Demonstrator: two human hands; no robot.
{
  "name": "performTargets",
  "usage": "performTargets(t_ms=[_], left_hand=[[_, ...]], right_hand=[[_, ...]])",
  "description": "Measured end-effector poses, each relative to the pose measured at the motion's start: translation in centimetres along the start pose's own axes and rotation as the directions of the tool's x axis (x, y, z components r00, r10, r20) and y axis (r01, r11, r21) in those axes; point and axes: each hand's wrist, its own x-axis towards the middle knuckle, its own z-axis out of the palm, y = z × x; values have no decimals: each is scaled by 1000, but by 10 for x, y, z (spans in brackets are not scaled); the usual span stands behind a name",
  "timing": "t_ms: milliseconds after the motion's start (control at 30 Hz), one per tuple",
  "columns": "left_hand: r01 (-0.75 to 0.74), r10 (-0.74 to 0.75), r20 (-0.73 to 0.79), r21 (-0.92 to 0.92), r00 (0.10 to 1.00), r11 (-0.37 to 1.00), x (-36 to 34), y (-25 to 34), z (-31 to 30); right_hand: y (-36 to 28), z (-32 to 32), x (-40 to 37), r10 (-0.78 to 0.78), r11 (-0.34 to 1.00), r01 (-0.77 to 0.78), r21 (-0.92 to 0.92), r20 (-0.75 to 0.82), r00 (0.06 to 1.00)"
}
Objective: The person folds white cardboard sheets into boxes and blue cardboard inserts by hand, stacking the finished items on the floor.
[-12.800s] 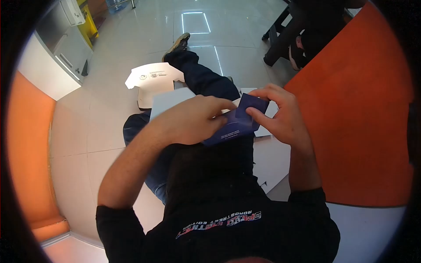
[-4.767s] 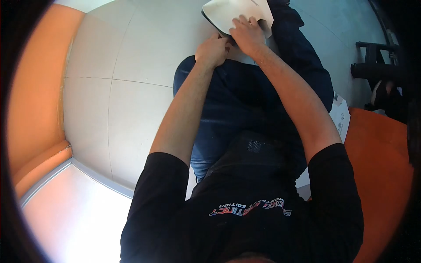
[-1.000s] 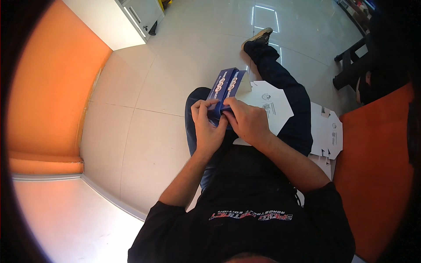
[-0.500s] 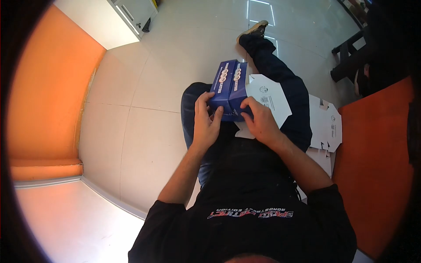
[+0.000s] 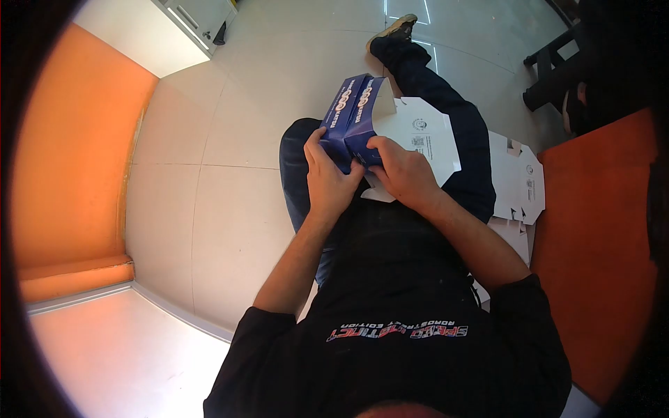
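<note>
A blue printed cardboard box (image 5: pixel 340 115), partly folded, rests over my lap. Its wide white flap (image 5: pixel 433 139), bearing small dark print and a code, spreads out to the right across my leg. My left hand (image 5: pixel 331 177) grips the near left corner, fingers along the left side and thumb at the near end. At the near right corner, my right hand (image 5: pixel 408 171) pinches the blue panel beside the white flap. Both hands hide part of the near end, so the tabs there do not show fully.
Several flat white cardboard blanks (image 5: pixel 516 177) lie on the floor to my right, beside an orange panel (image 5: pixel 592 209). A dark stool (image 5: pixel 557 70) stands far right. To the left are an orange wall (image 5: pixel 83 153) and a white cabinet (image 5: pixel 198 28). Pale floor tiles (image 5: pixel 237 202) stretch between.
The box has tilted, and its two blue panels have spread apart at the near end. My left thumb has moved right toward the gap, and my right hand has shifted slightly up and left.
</note>
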Motion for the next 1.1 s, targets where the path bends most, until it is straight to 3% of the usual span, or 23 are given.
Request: performTargets(t_ms=[433,533,600,667,733,800,867,933,1067,1100], left_hand=[[34,-27,89,-68,996,997,9,5,-4],[103,-94,125,-71,988,992,11,8,-5],[87,-77,120,-76,990,993,14,3,-3],[75,-65,114,-87,991,993,12,-5,1],[-51,47,57,70,997,996,9,-7,3],[-75,70,54,96,996,993,6,-8,5],[-99,92,56,121,994,988,4,-8,-3],[102,-104,216,19,971,995,4,2,-9],[139,-145,207,43,968,989,6,3,-3],[76,-87,171,70,981,995,7,-1,0]], right_hand=[[0,8,-1,-11,993,10,-115,-12,1000],[3,13,3,-104,988,92,-121,-95,990],[2,12,5,20,993,-14,-118,45,999],[6,12,7,-32,999,34,-38,50,998],[8,7,12,-84,996,82,41,52,995],[9,2,14,-119,985,102,138,123,985],[6,7,15,-86,994,75,76,155,984],[6,9,13,-53,999,52,12,179,982],[6,14,8,-52,998,56,-42,93,994],[4,14,8,-51,997,55,-45,81,995]])
